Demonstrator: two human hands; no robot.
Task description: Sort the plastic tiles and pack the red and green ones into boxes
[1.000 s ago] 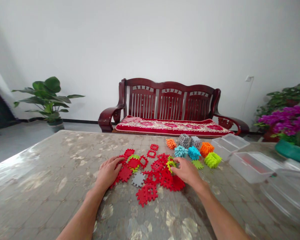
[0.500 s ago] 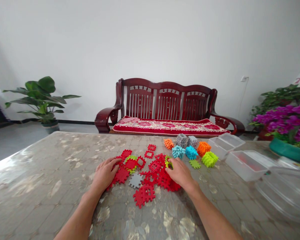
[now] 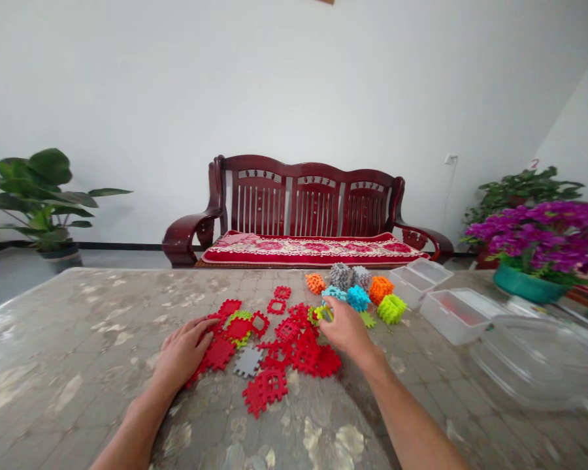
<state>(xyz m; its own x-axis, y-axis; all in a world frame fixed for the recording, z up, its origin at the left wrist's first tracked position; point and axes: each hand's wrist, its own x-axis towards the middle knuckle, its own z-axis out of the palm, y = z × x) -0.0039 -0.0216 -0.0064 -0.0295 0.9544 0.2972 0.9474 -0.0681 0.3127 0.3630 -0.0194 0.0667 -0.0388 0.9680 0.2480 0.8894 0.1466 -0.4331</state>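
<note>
Grips a yellow-green toothed piece (image 3: pixel 313 316) between thumb and fingers of the right hand (image 3: pixel 345 328), at the right edge of a loose spread of red pieces (image 3: pixel 304 352) on the desk (image 3: pixel 102 365). Cannot tell contact from gap between the held piece and the red ones. Lays the left hand (image 3: pixel 183 349) palm down at the spread's left edge, fingers open, slightly bent and touching red pieces. Shows a gray piece (image 3: pixel 248 362) flat between both hands, nearer the left. Shows, beyond the right hand, close-set orange (image 3: pixel 381 290), gray (image 3: pixel 342 276), blue (image 3: pixel 358 298) and lime clusters (image 3: pixel 391 309), left of clear plastic boxes (image 3: pixel 453 329).
</note>
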